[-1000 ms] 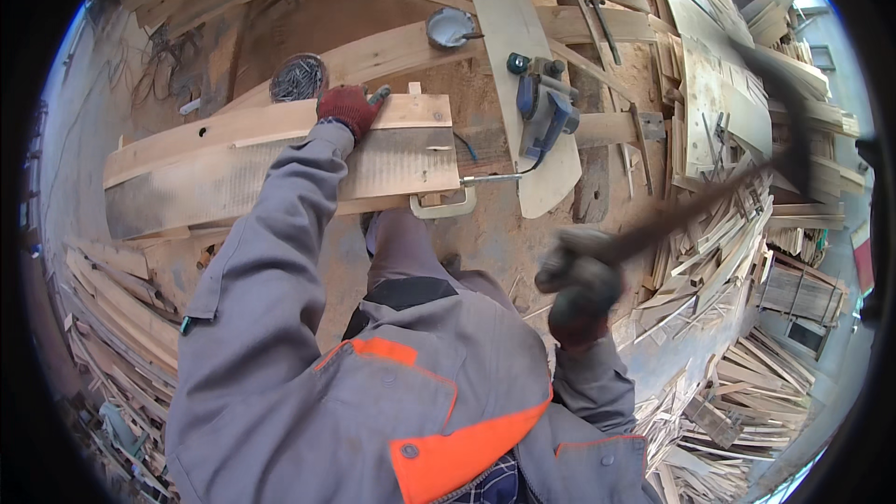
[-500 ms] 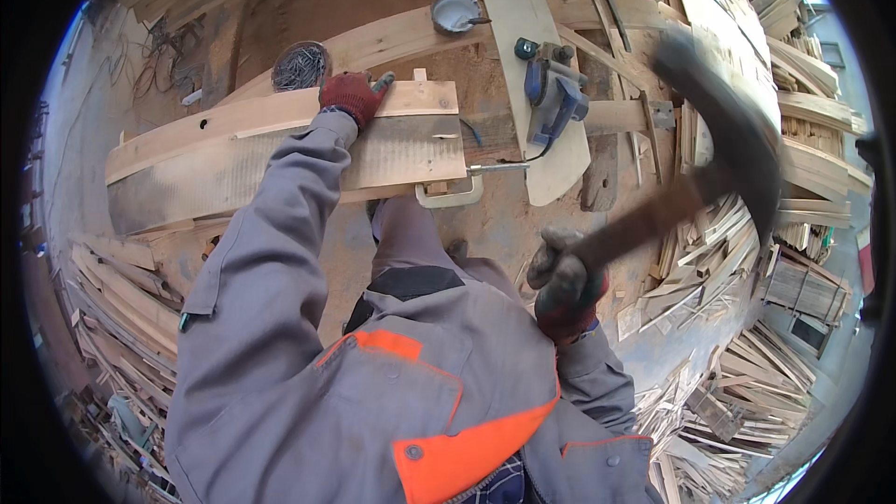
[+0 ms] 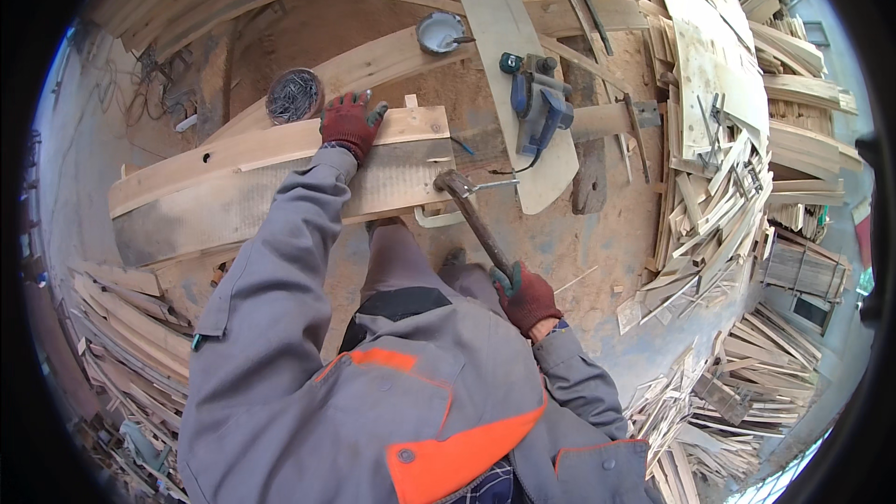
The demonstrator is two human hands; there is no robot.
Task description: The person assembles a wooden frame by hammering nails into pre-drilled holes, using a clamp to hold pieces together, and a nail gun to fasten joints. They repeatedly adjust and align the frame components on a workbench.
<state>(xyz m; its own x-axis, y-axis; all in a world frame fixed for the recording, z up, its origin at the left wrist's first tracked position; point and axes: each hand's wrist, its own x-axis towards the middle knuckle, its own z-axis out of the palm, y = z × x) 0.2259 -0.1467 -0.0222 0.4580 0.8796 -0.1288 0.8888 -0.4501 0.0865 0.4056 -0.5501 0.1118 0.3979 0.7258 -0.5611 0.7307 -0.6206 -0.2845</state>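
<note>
Red-and-grey gloved left hand (image 3: 352, 124) lies, fingers spread apart, on the pale, long wooden workpiece (image 3: 201, 212), which extends mostly leftward from it. Clamped round a brown wooden-handled hammer (image 3: 485, 231) is the similarly gloved right hand (image 3: 526, 301); the hammer's head is at the workpiece's right end, contact unclear. Beyond, a round dark bowl (image 3: 321, 99) holds grey metal nails (image 3: 293, 95); a round whitish tub (image 3: 421, 37) contains white paste (image 3: 439, 34).

The long, gently curved wooden board (image 3: 247, 177) lies crosswise, pale along its far strip with one dark hole, greyed nearer in, and there's the hammer (image 3: 481, 227), dark head right at the board's right-hand end, worn brown handle slanting back toward the body!
</note>
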